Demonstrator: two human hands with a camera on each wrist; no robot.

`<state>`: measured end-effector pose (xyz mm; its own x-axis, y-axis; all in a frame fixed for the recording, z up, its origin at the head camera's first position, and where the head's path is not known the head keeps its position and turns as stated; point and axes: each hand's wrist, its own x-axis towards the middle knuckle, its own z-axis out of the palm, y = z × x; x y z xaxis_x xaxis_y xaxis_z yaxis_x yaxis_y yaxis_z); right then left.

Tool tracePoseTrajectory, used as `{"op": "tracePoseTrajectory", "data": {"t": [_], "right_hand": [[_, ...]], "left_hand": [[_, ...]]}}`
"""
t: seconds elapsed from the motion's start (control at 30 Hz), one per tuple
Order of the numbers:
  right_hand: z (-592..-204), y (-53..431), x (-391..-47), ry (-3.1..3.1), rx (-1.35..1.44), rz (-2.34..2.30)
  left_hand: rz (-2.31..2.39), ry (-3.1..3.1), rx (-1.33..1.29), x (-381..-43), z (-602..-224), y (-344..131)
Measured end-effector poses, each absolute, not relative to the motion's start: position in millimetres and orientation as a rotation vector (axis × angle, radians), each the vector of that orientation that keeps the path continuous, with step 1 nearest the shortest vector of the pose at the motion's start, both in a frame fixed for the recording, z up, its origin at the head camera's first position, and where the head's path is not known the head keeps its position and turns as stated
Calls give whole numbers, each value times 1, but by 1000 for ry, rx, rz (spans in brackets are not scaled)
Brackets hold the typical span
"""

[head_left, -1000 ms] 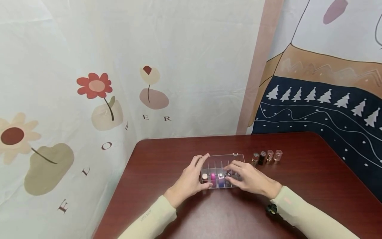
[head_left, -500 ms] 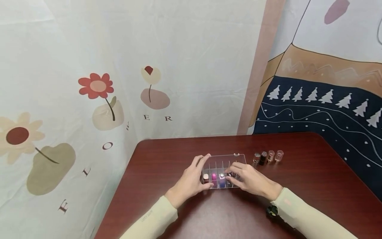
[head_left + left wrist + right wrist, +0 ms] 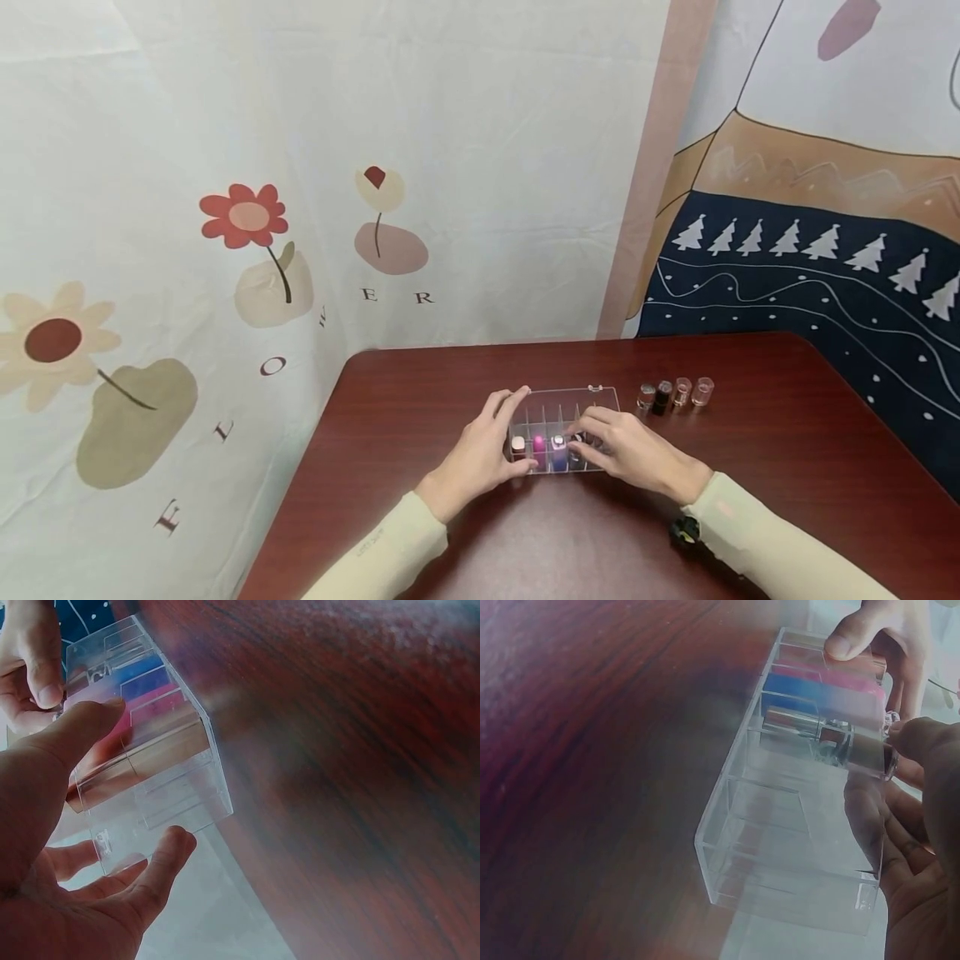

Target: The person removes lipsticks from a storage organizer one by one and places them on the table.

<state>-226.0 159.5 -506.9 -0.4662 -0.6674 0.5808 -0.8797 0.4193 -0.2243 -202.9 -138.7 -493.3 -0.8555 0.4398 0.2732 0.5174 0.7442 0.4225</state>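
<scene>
Both arms wear long sleeves in a pale yellow-green – the left sleeve [image 3: 386,550] and the right sleeve [image 3: 780,537] alike, each ending in a cuff at the wrist. Small faint lettering [image 3: 371,542] runs along the left one, too blurred to read. Beneath the right cuff shows a small blackish piece [image 3: 684,532] with yellow-green touches – its exact form unclear.

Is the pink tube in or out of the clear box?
In: both wrist views show the pink tube inside the clear box.
</scene>
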Motion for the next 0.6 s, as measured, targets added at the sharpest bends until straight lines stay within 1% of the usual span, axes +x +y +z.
{"op": "tracePoseTrajectory", "data": {"t": [0.6], "right_hand": [[-496, 160, -227, -2185, 1322, 727]], "left_hand": [[-727, -2804, -758, -204, -496, -138]]}}
